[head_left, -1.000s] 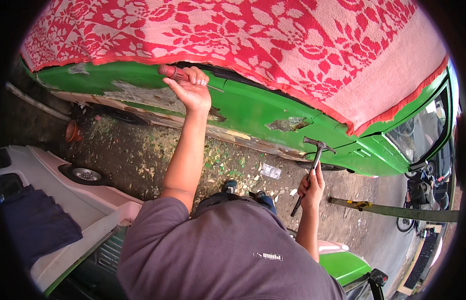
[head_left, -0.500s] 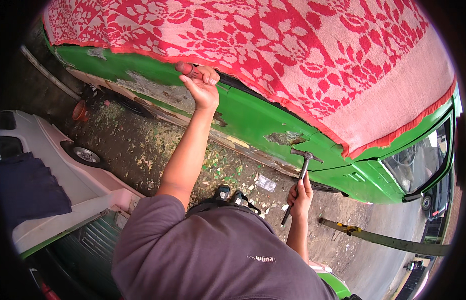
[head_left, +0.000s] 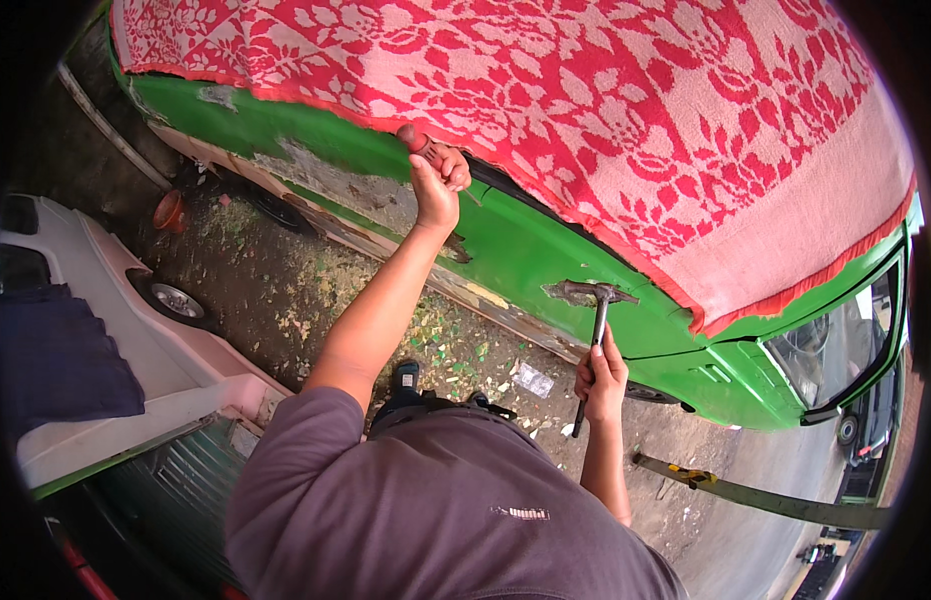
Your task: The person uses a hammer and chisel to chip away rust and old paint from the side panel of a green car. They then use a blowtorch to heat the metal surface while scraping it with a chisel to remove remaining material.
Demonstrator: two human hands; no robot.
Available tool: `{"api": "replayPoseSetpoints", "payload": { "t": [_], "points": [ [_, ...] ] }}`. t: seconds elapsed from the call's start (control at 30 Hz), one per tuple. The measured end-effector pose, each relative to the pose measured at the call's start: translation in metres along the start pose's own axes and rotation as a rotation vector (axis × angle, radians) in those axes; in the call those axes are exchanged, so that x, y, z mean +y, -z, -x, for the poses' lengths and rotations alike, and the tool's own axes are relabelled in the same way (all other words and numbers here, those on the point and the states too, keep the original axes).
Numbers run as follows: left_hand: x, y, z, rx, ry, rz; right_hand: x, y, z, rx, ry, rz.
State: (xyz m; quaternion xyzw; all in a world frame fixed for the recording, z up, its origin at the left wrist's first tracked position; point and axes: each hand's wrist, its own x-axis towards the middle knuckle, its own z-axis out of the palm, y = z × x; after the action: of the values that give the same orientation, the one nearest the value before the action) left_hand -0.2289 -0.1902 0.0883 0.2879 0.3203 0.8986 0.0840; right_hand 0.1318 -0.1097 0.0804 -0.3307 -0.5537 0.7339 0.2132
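Note:
My left hand (head_left: 441, 198) is closed round the reddish handle of a tool (head_left: 414, 140), possibly a screwdriver. Its other end is hidden by the hand. The hand is raised against the upper side of a green vehicle (head_left: 516, 235), at the hem of a red and pink floral towel (head_left: 586, 130). In my right hand (head_left: 603, 385) is a hammer (head_left: 599, 330), gripped partway along its dark shaft. Its metal head, pointed at one end, appears in front of a scraped patch (head_left: 576, 292) on the green panel. Whether it touches is unclear.
Paint flakes litter the ground (head_left: 316, 290) by my feet. At the left stands a whitish-pink vehicle (head_left: 96, 350) with a dark cloth (head_left: 61, 360) on it. An orange pot (head_left: 170, 212) sits farther off. A pole (head_left: 766, 495) with yellow-black marking extends at the right.
The hammer head has moved up and left, now overlapping the scraped patch. My left hand has shifted slightly right, still gripping the tool. My feet are farther apart, and the view has shifted.

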Motion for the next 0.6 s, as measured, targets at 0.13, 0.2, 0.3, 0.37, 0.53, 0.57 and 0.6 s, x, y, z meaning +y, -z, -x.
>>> {"api": "replayPoseSetpoints", "payload": {
  "t": [0.13, 0.2, 0.3, 0.37, 0.53, 0.57, 0.6],
  "points": [
    [0.003, 0.000, -0.004, -0.042, -0.010, 0.001, 0.000, -0.025, 0.001, 0.053, 0.009, -0.018],
    [0.002, 0.001, -0.006, -0.079, -0.026, 0.000, 0.003, -0.037, -0.001, 0.061, 0.023, -0.038],
    [0.002, 0.000, -0.007, -0.076, -0.016, 0.029, 0.010, -0.051, -0.001, 0.075, 0.018, -0.065],
    [0.002, -0.005, -0.009, -0.022, 0.002, 0.021, 0.012, -0.061, -0.001, 0.091, 0.008, -0.071],
    [0.000, -0.002, -0.015, -0.146, 0.034, -0.005, 0.009, -0.080, -0.001, 0.116, -0.017, -0.037],
    [-0.001, -0.002, -0.016, -0.177, 0.031, -0.008, 0.007, -0.084, -0.002, 0.112, -0.014, -0.035],
    [-0.003, -0.003, -0.015, -0.210, 0.027, -0.018, 0.006, -0.086, -0.004, 0.107, -0.010, -0.033]
  ]
}}
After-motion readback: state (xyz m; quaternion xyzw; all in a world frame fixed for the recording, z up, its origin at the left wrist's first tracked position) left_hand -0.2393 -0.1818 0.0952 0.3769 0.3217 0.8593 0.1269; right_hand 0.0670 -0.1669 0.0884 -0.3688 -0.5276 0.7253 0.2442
